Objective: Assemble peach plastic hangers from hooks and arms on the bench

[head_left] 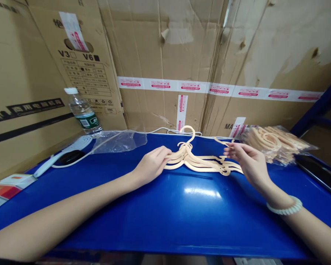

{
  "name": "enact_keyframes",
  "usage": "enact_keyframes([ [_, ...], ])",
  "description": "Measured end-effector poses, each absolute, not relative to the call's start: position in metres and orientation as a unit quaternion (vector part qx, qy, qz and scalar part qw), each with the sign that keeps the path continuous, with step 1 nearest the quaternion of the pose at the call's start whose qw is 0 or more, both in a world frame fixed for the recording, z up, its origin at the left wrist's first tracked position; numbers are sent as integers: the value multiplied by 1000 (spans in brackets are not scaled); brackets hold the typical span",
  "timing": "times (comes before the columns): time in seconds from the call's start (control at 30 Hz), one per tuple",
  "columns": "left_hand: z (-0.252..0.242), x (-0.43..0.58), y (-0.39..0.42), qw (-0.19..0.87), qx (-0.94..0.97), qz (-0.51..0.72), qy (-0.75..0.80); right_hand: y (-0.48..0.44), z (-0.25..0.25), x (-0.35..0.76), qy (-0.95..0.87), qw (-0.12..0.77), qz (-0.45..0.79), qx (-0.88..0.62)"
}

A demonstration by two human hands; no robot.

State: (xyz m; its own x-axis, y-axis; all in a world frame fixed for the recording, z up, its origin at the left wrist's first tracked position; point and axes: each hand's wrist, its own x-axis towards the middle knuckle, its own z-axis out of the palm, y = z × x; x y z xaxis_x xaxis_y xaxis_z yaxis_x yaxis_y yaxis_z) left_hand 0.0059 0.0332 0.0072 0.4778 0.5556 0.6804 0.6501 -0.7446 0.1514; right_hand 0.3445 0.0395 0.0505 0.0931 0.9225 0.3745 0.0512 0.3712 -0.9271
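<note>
Several beige hangers [201,163] lie bunched together over the middle of the blue table, their hooks toward the cardboard. My left hand [153,163] is closed around the left arms of the bunch. At the right end of the hangers, my right hand [246,160] has its thumb and fingers pinched on a thin beige hanger piece, whose tip sticks out to the left of the fingers. A pale coiled band circles my right wrist.
Cardboard [165,55] walls stand behind the blue table [160,221]. At the left are a water bottle [85,114], a clear bag [121,141], a light blue fly swatter [51,162] and a carton [9,189]. Bagged hangers [278,141] and a black device [320,175] are at the right.
</note>
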Motion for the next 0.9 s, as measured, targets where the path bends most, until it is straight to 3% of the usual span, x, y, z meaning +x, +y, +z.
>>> enact_keyframes([
  [0.3, -6, 7, 36, 76, -864, -394, -304, 46, 48, 346, -470, 566, 484, -473],
  [0.57, -8, 7, 35, 69, -857, -411, -303, 44, 45, 345, -549, 468, 497, -483],
  [0.9, -9, 6, 34, 61, -858, -408, -306, 44, 43, 349, -551, 412, 547, -476],
])
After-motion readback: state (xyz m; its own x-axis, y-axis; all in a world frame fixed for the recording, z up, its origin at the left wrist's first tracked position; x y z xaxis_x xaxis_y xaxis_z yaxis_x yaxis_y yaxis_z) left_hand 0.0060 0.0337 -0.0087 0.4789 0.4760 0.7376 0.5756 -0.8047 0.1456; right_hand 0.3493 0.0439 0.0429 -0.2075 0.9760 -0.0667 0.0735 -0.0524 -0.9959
